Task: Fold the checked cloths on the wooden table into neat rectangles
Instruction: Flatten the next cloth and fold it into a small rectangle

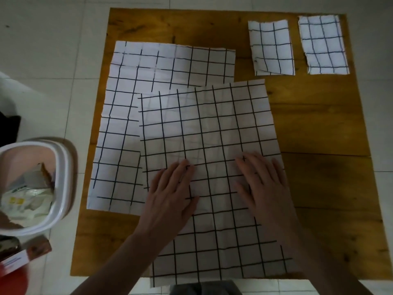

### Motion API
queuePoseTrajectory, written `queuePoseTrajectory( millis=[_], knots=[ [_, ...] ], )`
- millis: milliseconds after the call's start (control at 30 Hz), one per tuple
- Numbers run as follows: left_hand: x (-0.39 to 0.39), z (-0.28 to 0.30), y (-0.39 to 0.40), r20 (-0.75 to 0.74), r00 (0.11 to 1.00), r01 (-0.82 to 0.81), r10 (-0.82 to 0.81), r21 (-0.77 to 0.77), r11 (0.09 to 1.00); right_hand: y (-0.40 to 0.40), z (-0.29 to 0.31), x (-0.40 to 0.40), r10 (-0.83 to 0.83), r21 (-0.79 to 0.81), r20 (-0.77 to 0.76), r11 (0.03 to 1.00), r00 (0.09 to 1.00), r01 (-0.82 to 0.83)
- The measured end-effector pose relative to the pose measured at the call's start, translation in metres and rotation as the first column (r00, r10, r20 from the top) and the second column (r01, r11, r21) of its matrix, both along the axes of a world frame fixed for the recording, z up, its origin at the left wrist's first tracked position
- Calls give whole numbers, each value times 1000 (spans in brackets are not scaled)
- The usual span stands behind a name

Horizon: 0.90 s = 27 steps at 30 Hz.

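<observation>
- Left hand (170, 196) and right hand (263, 184) lie flat, fingers straight, pressing the near checked cloth (208, 128) on the wooden bench (319, 128).
- Beyond the left fingers, a second open cloth (131, 99) lies partly under it.
- Far past the right fingers, two folded cloths (272, 47) (324, 44) lie side by side.
- Left of the left hand, off the bench, stands a white bin (32, 184).

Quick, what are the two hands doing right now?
Left hand: open, flat on the large unfolded white checked cloth.
Right hand: open, flat on the same cloth.

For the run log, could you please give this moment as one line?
both hands flat on top cloth | second cloth beneath | two folded cloths far right
</observation>
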<state>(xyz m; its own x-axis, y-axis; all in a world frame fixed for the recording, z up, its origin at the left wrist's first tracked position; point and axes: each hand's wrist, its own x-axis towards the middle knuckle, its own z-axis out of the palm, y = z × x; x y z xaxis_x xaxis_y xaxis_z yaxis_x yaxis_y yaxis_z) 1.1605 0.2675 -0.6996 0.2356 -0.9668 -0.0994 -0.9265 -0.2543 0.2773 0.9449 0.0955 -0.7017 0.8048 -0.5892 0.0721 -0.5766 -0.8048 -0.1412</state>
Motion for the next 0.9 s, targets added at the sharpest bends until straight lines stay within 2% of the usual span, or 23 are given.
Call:
queuePoseTrajectory(
  millis=[167, 367, 567, 633, 767, 900],
  knots=[
    [7, 2, 1, -31, 999, 16, -18, -79, 997, -21, -5, 7, 123, -5, 65, 992, 990, -123],
    [2, 5, 6, -100, 995, -17, -5, -211, 977, -24, 3, 5, 227, -120, 173, 971, 959, -208],
    [3, 22, 7, -147, 988, -87, 43, -305, 948, -29, 30, 2, 315, -78, 219, 949, 923, -306],
    [13, 30, 5, -140, 990, -25, -19, -310, 950, -31, 42, 0, 353, -99, 215, 936, 911, -339],
    [42, 61, -5, -90, 957, 233, -277, -330, 914, -40, 72, -2, 399, -112, 239, 917, 885, -383],
    [73, 109, -23, -22, 951, 278, -308, -368, 887, -57, 102, 2, 424, -161, 251, 905, 870, -395]
  ],
)
